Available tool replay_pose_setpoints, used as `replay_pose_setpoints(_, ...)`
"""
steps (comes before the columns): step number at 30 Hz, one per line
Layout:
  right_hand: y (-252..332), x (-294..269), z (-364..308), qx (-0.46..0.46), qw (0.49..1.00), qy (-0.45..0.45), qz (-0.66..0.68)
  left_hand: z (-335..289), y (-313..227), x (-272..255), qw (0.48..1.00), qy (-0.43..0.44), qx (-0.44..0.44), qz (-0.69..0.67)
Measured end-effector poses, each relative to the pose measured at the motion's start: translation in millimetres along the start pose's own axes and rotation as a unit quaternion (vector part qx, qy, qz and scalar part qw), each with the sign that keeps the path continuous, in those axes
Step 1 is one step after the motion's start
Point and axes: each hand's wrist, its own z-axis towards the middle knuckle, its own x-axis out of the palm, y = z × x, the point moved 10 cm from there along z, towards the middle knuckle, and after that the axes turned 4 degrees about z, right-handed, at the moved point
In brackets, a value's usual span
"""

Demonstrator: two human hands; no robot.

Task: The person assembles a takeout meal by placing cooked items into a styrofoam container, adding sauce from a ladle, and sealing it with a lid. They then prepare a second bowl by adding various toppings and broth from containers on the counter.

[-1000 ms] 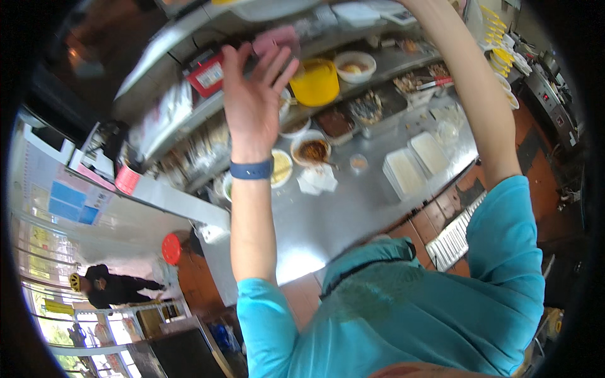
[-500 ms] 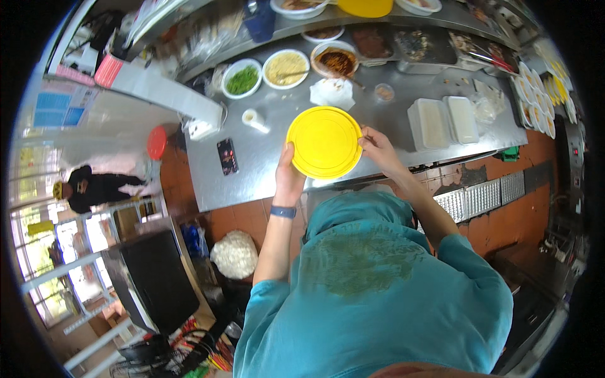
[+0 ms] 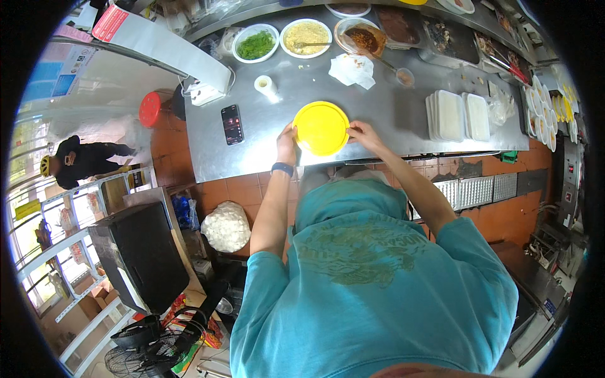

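Observation:
A round yellow lid [image 3: 321,128] with a raised rim lies face up between my hands at the near edge of the steel counter. What is beneath it is hidden. My left hand [image 3: 287,143] closes on its left edge, with a dark band on the wrist. At the opposite edge my right hand [image 3: 364,135] has thumb and fingers pressed on the rim. A black phone [image 3: 232,124] lies to the left, and a small white roll [image 3: 266,86] stands beyond it. Behind the lid rests a crumpled white tissue [image 3: 351,70].
At the back stand bowls of chopped greens [image 3: 255,44], a pale yellow minced food [image 3: 306,39] with a spoon, and dark red sauce [image 3: 360,40]. Stacked white containers [image 3: 446,115] sit right. A red stool [image 3: 151,109] and a person in black [image 3: 85,160] are on the left.
The yellow lid has come down lower toward the counter, still held by both hands. My view has shifted, so the back bowls appear higher in the picture.

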Motion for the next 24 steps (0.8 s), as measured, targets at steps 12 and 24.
replay_pose_setpoints(12,48.3,-19.7,-52.5,-0.058,0.935,-0.278,-0.214,76.4,-189.1,-25.6,0.78,-0.165,0.413,0.44)
replay_pose_setpoints(24,185.8,158.8,-9.3,-0.226,0.965,-0.118,0.06,-113.2,-201.9,54.7,0.785,-0.008,0.505,0.359)
